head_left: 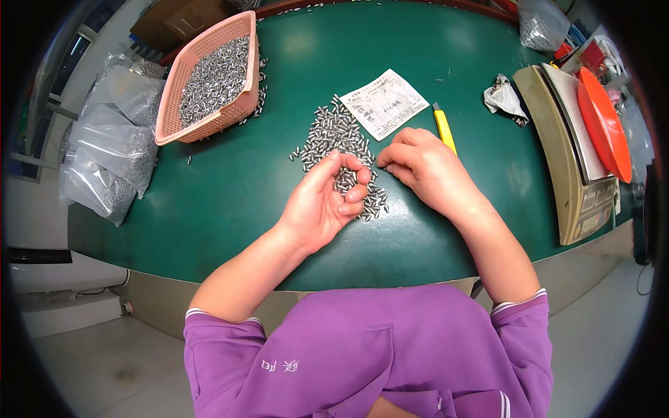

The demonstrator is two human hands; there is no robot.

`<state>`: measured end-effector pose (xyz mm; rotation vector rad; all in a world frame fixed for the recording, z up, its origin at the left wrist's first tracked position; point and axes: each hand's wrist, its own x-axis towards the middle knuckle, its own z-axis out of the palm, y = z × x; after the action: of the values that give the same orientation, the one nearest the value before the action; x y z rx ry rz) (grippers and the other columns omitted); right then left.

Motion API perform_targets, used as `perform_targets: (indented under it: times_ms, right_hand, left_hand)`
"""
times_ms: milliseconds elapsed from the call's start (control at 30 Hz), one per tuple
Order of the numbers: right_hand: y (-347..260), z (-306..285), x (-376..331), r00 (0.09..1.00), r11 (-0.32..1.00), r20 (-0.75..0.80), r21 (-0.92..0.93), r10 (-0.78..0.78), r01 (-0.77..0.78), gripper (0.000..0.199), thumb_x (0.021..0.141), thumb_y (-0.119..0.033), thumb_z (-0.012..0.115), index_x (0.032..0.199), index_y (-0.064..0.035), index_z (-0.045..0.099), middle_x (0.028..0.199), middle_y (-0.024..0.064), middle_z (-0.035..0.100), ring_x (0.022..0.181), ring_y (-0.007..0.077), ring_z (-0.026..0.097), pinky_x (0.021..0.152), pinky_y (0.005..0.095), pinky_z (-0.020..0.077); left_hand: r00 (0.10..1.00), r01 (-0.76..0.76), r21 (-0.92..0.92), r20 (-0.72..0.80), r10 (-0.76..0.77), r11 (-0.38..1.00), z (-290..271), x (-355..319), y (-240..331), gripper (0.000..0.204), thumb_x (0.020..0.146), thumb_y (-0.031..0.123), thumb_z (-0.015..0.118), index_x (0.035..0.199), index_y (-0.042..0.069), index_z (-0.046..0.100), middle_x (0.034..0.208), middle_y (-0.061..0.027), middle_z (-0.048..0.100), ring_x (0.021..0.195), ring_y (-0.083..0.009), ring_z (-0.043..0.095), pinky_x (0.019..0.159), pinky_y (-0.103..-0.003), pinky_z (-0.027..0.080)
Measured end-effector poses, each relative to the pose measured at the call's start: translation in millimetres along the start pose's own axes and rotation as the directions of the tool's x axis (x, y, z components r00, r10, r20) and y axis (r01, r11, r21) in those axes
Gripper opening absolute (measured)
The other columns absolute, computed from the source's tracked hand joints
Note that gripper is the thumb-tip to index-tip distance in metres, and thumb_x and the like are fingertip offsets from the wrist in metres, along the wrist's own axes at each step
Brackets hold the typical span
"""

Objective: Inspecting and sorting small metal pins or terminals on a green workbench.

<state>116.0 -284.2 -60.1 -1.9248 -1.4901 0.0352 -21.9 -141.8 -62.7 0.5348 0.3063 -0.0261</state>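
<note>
On the green table, a loose pile of small shiny metal pins spreads out in front of me. My left hand is over the pile's near left side, palm turned up, with curled fingers and the thumb bent toward them. Whether pins lie inside it is hidden. At the pile's right edge, my right hand rests with its back up and the fingertips pressed together in a pinch. Anything between those tips is too small to make out. A printed paper slip with handwriting touches the pile's far right side. Just beyond my right hand lies a yellow utility knife.
A pink plastic basket full of similar pins stands at the far left, beside clear bags of pins. To the right are a weighing scale with an orange-red dish and a crumpled plastic bag. Another bag stands at the back right.
</note>
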Motion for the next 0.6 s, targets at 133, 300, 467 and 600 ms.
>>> perform_targets:
  times_ms: [133,300,467,600]
  right_hand:
    - [-2,-2,1,0.998,0.998,0.027,-0.044,0.05,-0.049,0.008,0.069,-0.004,0.062,0.077,-0.0042,0.058,0.078,0.0075,0.055,0.078,0.0253,0.054,0.069,0.0354,0.0447]
    - [-2,2,3,0.998,0.997,-0.009,-0.05,0.063,-0.063,0.008,0.069,-0.004,0.061,0.076,-0.0039,0.057,0.076,0.008,0.056,0.078,0.0258,0.054,0.069,0.0358,0.0448]
    - [0,8,5,0.998,0.999,-0.047,0.027,0.041,-0.04,0.012,0.069,-0.004,0.061,0.081,-0.0054,0.059,0.079,0.008,0.056,0.079,0.0262,0.055,0.07,0.0361,0.0452]
    - [0,9,6,1.0,1.0,-0.016,0.007,0.026,-0.026,0.014,0.069,-0.003,0.061,0.083,-0.0068,0.06,0.08,0.0078,0.056,0.08,0.0267,0.055,0.071,0.0361,0.0452]
  left_hand:
    - [1.0,0.0,0.006,-0.003,0.0,1.0,-1,-1,0,0.026,0.093,0.031,0.039,0.094,0.005,0.044,0.087,-0.0085,0.047,0.064,-0.0104,0.04,0.05,-0.02,0.034]
    - [1.0,0.003,0.014,-0.014,-0.003,1.0,-1,-1,0,0.026,0.092,0.031,0.04,0.095,0.005,0.044,0.088,-0.0084,0.047,0.065,-0.0104,0.041,0.05,-0.02,0.034]
    - [1.0,0.002,0.014,-0.008,-0.002,1.0,-1,0,0,0.026,0.092,0.031,0.04,0.095,0.005,0.044,0.087,-0.0082,0.047,0.065,-0.0102,0.041,0.05,-0.019,0.034]
    - [1.0,0.006,0.018,-0.012,-0.006,1.0,-1,-1,0,0.026,0.092,0.031,0.04,0.095,0.005,0.044,0.087,-0.0078,0.046,0.065,-0.01,0.04,0.05,-0.019,0.034]
